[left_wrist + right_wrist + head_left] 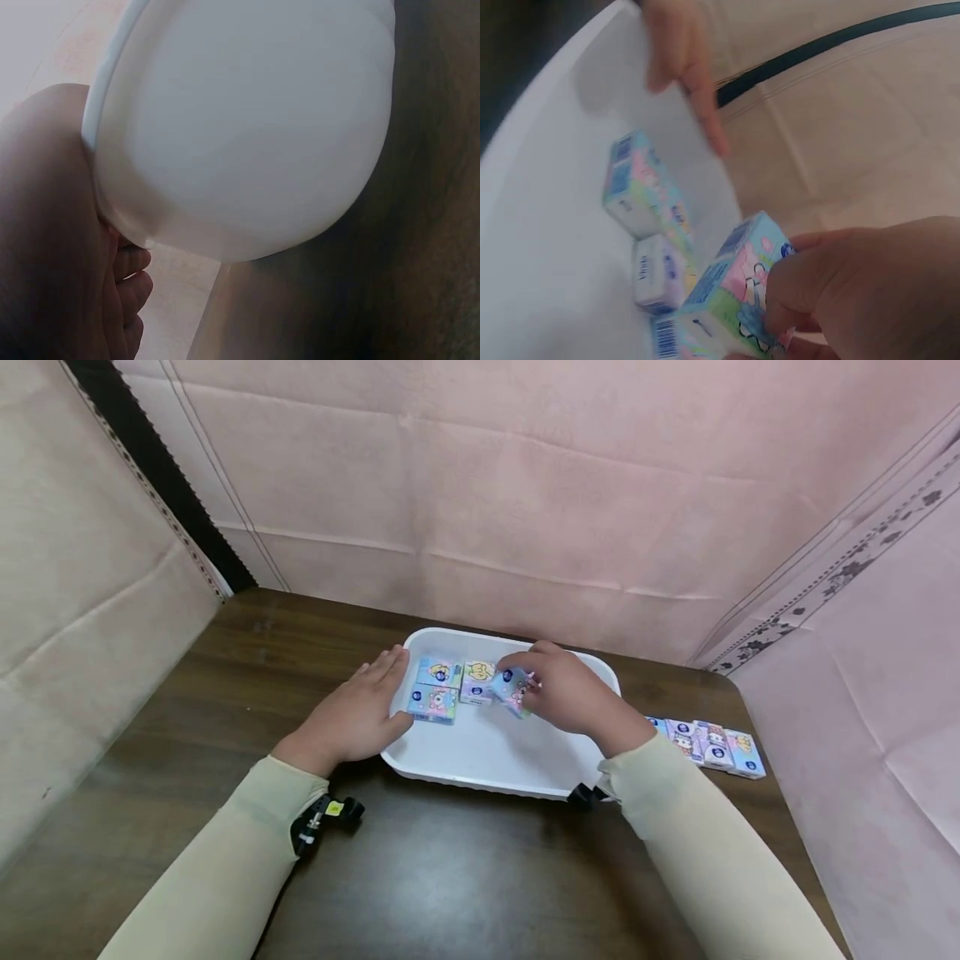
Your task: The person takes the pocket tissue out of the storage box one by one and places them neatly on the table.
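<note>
You are facing a dark brown, wood-grained bench (442,881) with rounded far corners, its surface gleaming toward your side; a white tray (517,752) is resting near its far edge; to the tray's right, a row of small pastel boxes (717,748) is lying close to the bench's right edge, its left end hiding behind your right sleeve (690,827).

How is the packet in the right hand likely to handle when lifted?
Its fairly straight edges suggest the packet would mostly keep its shape. It is probably light, being small enough for the right hand to pinch. Its flat faces make rolling unlikely if set down.
</note>
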A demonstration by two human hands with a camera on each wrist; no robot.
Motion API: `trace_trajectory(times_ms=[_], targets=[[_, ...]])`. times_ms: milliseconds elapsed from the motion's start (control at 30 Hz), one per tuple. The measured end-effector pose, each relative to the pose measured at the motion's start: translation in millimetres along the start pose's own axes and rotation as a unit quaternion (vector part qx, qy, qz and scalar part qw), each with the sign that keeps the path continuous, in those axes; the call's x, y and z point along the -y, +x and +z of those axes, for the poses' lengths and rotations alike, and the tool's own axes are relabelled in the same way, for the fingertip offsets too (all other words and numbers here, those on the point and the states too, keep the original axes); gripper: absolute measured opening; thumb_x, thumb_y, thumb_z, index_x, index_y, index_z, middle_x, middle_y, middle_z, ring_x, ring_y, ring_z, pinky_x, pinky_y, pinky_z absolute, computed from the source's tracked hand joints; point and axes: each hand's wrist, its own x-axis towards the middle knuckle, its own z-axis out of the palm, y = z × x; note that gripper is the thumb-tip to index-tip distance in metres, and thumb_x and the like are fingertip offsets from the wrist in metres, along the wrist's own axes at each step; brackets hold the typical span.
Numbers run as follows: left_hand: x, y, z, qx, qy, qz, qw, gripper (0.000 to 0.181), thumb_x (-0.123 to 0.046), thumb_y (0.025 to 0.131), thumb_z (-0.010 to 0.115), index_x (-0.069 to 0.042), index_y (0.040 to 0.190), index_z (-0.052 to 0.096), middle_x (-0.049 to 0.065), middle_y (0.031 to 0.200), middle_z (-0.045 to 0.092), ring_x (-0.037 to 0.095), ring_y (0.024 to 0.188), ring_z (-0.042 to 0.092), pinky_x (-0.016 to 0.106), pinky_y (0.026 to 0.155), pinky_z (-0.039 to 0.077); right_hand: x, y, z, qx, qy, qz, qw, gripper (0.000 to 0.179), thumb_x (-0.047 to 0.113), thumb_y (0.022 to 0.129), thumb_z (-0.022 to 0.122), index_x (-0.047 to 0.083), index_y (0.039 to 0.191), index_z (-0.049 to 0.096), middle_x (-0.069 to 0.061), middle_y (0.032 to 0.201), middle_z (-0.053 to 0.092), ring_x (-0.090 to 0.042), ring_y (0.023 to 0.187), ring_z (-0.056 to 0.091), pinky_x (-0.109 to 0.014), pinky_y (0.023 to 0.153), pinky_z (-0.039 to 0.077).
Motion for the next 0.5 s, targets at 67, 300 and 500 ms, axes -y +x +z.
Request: trace_trajectory(times_ms=[67,300,500], targets=[[-0.4,0.6,-0.1,0.0,0.0,-0.001,1.0,0.1,-0.05,0.108,0.06,-0.01,0.182,0.004,0.008,0.192,0.003,0.033,0.179,0.006,0.058,0.144,0.012,-4,-10.3,-5,-0.018,0.01,0.01,0.9997,0.051,0.01,0.101,0.073,0.031,0.147,0.075,-0.004,0.13,0.066,-0.025,0.109,0.063,-0.041,0.092,0.059],[1.3,1.0,0.6,0.002,0.0,-0.002,1.0,0.1,-0.05,0.108,0.059,-0.011,0.182,0.004,0.008,0.192,0.003,0.033,0.179,0.005,0.058,0.144,0.012,-18,-43.6,-16,-0.044,0.06,0.06,0.9954,0.049,0.013,0.1,0.074,0.03,0.147,0.075,0.0,0.121,0.067,-0.027,0.11,0.067,-0.037,0.078,0.062],[2.5,1.9,2.0,0.001,0.002,-0.003,1.0,0.101,-0.051,0.108,0.06,-0.012,0.182,0.002,0.007,0.192,0.002,0.033,0.179,0.004,0.059,0.144,0.012,-27,-72.9,-26,-0.048,0.083,0.114,0.9889,0.049,0.016,0.101,0.077,0.031,0.147,0.075,-0.004,0.126,0.068,-0.031,0.112,0.067,-0.036,0.077,0.062]])
